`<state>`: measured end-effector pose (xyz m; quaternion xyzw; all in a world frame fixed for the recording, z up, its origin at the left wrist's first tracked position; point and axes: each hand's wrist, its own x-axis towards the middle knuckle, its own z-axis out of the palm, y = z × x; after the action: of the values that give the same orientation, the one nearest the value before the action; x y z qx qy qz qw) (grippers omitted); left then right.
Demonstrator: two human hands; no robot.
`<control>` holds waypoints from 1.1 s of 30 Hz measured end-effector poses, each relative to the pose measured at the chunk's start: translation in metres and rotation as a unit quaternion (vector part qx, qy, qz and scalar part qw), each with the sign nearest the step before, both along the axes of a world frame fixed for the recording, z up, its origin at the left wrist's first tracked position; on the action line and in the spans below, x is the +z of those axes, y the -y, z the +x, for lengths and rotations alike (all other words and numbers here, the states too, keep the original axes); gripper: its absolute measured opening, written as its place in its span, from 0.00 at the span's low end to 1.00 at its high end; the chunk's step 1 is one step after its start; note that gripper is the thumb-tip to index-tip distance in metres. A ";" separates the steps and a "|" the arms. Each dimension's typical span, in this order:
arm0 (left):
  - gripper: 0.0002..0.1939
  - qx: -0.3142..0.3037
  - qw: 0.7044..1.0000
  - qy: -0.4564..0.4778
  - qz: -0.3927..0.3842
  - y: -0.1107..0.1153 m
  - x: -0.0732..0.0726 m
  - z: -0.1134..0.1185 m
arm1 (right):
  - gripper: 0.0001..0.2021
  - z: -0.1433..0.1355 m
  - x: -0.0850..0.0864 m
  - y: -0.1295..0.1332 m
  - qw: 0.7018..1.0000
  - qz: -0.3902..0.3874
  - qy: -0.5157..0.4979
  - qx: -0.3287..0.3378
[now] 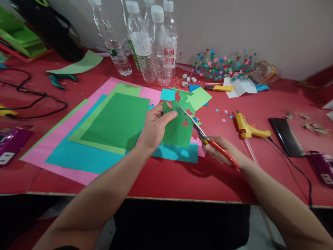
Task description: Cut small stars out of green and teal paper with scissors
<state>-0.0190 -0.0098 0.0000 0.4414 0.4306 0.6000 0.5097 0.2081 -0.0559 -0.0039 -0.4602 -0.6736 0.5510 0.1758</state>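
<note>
Between the thumb and fingers of my left hand (pixel 155 126) is a dark green paper piece (pixel 178 130), its upper edge cut unevenly and a star-shaped hole in it. My right hand (pixel 221 149) grips the red-handled scissors (pixel 221 150), whose blades point up and left to the paper's top edge, near my left thumb. Left of my left hand, a larger dark green sheet (pixel 117 119) lies on light green, blue and pink sheets. Beyond the held piece are a light green square (pixel 199 99) and a small light blue square (pixel 168 94).
Clear plastic bottles (pixel 162 52) stand by the wall. A yellow glue gun (pixel 247 127) and a black phone (pixel 286 136) lie at right on the red table (pixel 192 185). Small paper stars (pixel 224 120), a yellow cutter (pixel 223 88) and a star-filled bottle (pixel 223 65) lie further back.
</note>
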 end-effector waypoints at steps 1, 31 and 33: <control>0.05 0.002 1.000 0.000 -0.003 0.000 0.000 0.000 | 0.22 -0.001 0.000 0.001 1.000 -0.004 -0.007 0.000; 0.08 -0.050 0.991 0.124 0.008 -0.001 -0.013 0.014 | 0.20 -0.026 -0.004 0.015 0.993 -0.080 -0.023 -0.088; 0.08 -0.052 0.990 0.128 0.011 -0.001 -0.013 0.014 | 0.19 -0.026 -0.005 0.016 0.991 -0.092 -0.023 -0.093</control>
<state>-0.0052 -0.0089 -0.0131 0.3877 0.3318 0.6291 0.5864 0.1822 -0.0716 -0.0090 -0.5223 -0.5703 0.6022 0.1986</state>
